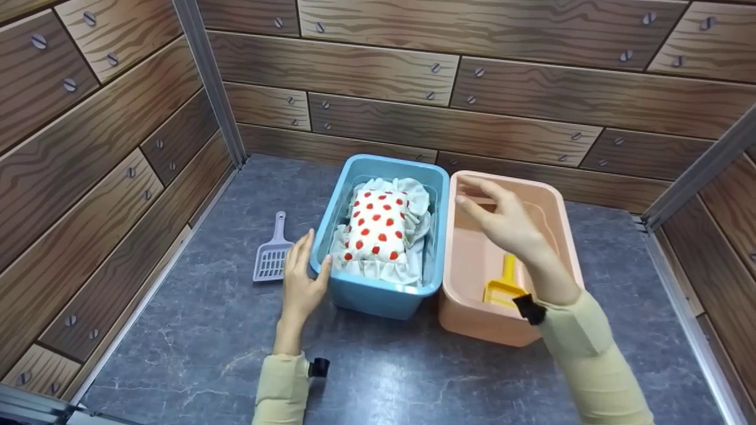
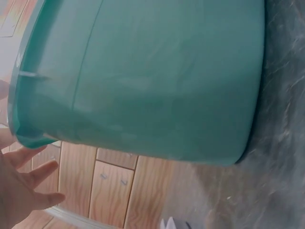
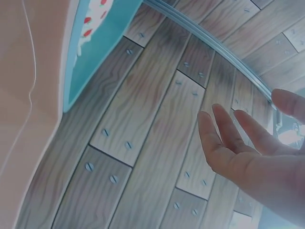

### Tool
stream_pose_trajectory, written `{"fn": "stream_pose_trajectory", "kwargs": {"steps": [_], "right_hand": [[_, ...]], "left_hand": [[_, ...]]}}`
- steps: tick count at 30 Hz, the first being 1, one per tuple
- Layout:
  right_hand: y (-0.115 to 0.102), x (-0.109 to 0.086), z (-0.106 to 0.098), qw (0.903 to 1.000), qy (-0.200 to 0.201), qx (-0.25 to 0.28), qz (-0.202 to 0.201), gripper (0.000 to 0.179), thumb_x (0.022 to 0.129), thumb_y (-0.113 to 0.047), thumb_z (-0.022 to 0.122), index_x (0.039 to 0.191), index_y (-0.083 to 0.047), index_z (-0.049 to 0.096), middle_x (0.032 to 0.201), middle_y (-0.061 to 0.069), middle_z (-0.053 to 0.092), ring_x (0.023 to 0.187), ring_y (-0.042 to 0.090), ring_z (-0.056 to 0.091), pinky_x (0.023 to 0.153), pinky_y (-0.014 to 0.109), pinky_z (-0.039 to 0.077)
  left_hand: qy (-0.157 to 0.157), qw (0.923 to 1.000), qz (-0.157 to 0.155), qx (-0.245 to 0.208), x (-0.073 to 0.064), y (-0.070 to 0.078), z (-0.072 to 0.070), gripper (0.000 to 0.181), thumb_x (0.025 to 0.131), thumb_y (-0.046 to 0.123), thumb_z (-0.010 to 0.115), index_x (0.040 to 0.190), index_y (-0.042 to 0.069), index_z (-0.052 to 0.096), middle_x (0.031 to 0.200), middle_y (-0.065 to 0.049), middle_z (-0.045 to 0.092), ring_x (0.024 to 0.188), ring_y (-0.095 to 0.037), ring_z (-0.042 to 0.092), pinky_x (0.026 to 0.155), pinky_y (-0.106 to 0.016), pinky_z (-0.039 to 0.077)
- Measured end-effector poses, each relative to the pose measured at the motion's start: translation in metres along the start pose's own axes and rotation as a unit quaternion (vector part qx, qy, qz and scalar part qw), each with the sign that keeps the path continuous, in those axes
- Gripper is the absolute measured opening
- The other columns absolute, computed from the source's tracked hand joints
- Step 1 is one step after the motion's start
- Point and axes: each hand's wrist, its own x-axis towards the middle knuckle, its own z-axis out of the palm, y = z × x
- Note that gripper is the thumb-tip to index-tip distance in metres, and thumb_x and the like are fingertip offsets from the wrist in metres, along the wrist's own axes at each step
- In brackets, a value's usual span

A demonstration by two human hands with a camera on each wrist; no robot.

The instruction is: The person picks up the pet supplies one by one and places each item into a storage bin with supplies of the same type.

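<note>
A blue plastic bin (image 1: 378,301) holds a white cushion (image 1: 378,227) printed with red strawberries and edged with pale ruffles. At the bin's near left corner is my left hand (image 1: 304,289), its fingers spread along the outside and its thumb by the rim; the left wrist view shows these fingers (image 2: 40,174) extended. My right hand (image 1: 502,218) hovers over the peach bin (image 1: 490,324), fingers loosely spread with nothing in them. Inside that bin lies a yellow litter scoop (image 1: 505,289), partly hidden by the right wrist. Left of the blue bin lies a lilac litter scoop (image 1: 273,254).
Both bins stand side by side on a dark marbled floor (image 1: 195,330). Wood-patterned walls (image 1: 378,71) with metal corner posts (image 1: 212,88) enclose the space at the back, left and right.
</note>
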Motion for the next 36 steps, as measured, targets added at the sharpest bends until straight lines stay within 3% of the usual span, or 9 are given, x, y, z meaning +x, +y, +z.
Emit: {"fn": "stream_pose_trajectory", "kwargs": {"steps": [5, 9, 16, 21, 28, 33, 36], "right_hand": [[0.000, -0.021, -0.010, 0.9994, 0.034, -0.006, -0.005, 0.043, 0.098, -0.015, 0.059, 0.138, -0.001, 0.053, 0.131, 0.019, 0.059, 0.119, 0.026, 0.057, 0.097, 0.029, 0.048], [0.003, -0.033, -0.013, 0.9985, 0.054, 0.008, -0.010, 0.041, 0.097, -0.007, 0.059, 0.137, 0.002, 0.054, 0.131, 0.020, 0.059, 0.115, 0.016, 0.057, 0.093, 0.017, 0.046], [0.010, -0.056, -0.018, 0.9969, 0.077, 0.017, 0.001, 0.042, 0.097, -0.009, 0.060, 0.137, 0.000, 0.054, 0.127, 0.020, 0.060, 0.107, 0.006, 0.058, 0.090, 0.014, 0.045], [0.023, -0.074, -0.019, 0.9944, 0.096, 0.044, 0.005, 0.041, 0.097, -0.006, 0.059, 0.137, 0.001, 0.054, 0.122, 0.021, 0.062, 0.104, 0.003, 0.059, 0.089, 0.015, 0.046], [0.047, -0.090, -0.017, 0.9891, 0.119, 0.062, -0.061, 0.039, 0.094, 0.006, 0.056, 0.133, 0.008, 0.054, 0.109, 0.000, 0.068, 0.103, 0.005, 0.062, 0.088, 0.015, 0.048], [0.068, -0.104, -0.017, 0.9820, 0.135, 0.045, -0.124, 0.042, 0.089, 0.015, 0.057, 0.130, 0.010, 0.056, 0.109, 0.005, 0.069, 0.102, 0.009, 0.063, 0.088, 0.016, 0.047], [0.082, -0.111, -0.020, 0.9737, 0.138, 0.048, -0.174, 0.043, 0.085, 0.021, 0.056, 0.128, 0.014, 0.055, 0.108, 0.006, 0.070, 0.100, 0.011, 0.064, 0.089, 0.016, 0.047]], "left_hand": [[0.005, 0.9989, 0.023, -0.039, 0.005, 0.000, -0.004, 0.041, 0.100, 0.014, 0.051, 0.137, -0.004, 0.052, 0.137, -0.020, 0.053, 0.128, -0.036, 0.046, 0.107, -0.050, 0.034], [0.022, 0.9968, 0.049, -0.059, 0.008, 0.000, -0.006, 0.037, 0.099, 0.004, 0.047, 0.134, -0.004, 0.056, 0.134, -0.020, 0.055, 0.126, -0.036, 0.049, 0.106, -0.045, 0.036], [0.059, 0.9944, 0.060, -0.065, 0.024, -0.001, -0.014, 0.038, 0.093, -0.005, 0.051, 0.130, -0.007, 0.057, 0.129, -0.023, 0.058, 0.121, -0.038, 0.052, 0.106, -0.042, 0.039], [0.062, 0.9952, 0.063, -0.044, 0.041, -0.006, -0.021, 0.040, 0.092, -0.002, 0.057, 0.131, -0.008, 0.056, 0.127, -0.026, 0.058, 0.124, -0.042, 0.050, 0.109, -0.048, 0.035], [0.037, 0.9976, 0.053, -0.024, 0.054, -0.018, -0.032, 0.042, 0.092, 0.000, 0.060, 0.133, -0.006, 0.056, 0.117, -0.022, 0.062, 0.111, -0.035, 0.057, 0.094, -0.044, 0.045], [0.030, 0.9984, 0.044, -0.018, 0.055, -0.027, -0.033, 0.037, 0.093, 0.000, 0.059, 0.130, -0.003, 0.060, 0.112, -0.020, 0.063, 0.102, -0.032, 0.058, 0.084, -0.034, 0.047], [0.026, 0.9989, 0.036, -0.017, 0.054, -0.034, -0.031, 0.035, 0.093, 0.000, 0.060, 0.128, -0.002, 0.061, 0.109, -0.018, 0.062, 0.098, -0.030, 0.058, 0.083, -0.035, 0.047]]}}
